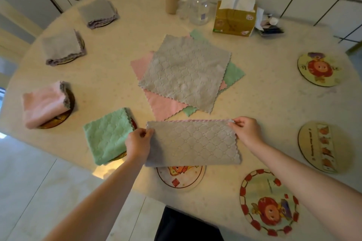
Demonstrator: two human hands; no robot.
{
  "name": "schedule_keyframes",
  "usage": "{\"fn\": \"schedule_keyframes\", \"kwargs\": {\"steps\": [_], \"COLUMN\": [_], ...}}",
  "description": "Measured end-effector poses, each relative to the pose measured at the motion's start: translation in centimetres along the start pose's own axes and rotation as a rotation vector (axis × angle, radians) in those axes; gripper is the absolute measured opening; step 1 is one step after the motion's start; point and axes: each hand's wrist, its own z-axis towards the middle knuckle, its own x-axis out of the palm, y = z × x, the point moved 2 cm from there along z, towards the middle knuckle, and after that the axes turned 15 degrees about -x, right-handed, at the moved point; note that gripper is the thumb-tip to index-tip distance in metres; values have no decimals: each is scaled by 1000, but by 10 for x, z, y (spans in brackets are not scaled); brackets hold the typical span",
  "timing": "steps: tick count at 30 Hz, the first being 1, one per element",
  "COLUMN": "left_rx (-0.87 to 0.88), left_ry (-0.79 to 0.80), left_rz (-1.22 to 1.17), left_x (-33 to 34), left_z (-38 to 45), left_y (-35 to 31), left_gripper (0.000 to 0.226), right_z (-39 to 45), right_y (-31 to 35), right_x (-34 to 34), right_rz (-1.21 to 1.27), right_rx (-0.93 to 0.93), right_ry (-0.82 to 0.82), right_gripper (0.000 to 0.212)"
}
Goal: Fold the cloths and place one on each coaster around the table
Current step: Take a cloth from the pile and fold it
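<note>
4 coasters along the left of the worktop (254, 103) are already carrying folded cloths: 2 grey, 1 pink (44, 103), 1 green (106, 135). 4 coasters are waiting bare: 1 near (181, 177), 3 to the right. A stack of flat cloths (186, 70) is lying mid-worktop. The half-folded grey cloth (193, 143) is stretching between the hands, left hand (138, 143) pinching its left corner, right hand (245, 130) pinching the right.
</note>
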Motion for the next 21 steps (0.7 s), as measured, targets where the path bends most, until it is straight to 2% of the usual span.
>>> {"fn": "schedule_keyframes", "kwargs": {"steps": [13, 16, 17, 19, 21], "left_rx": [60, 99, 156, 429, 770], "left_ry": [-107, -129, -138, -208, -217], "left_rz": [108, 98, 115, 257, 433], "left_x": [7, 6, 6, 5, 11], "left_z": [0, -12, -18, -38, -62], "left_y": [-15, -16, -14, -4, 14], "left_gripper": [27, 28, 33, 45, 51], "right_z": [7, 4, -1, -22, -55], "right_y": [9, 16, 19, 29, 36], "right_x": [2, -4, -9, -17, -18], "right_rz": [-79, -46, -44, -97, -194], "right_rx": [30, 2, -49, -232, -450], "right_ry": [-24, -94, -117, -95, 63], "right_gripper": [15, 16, 18, 23, 30]}}
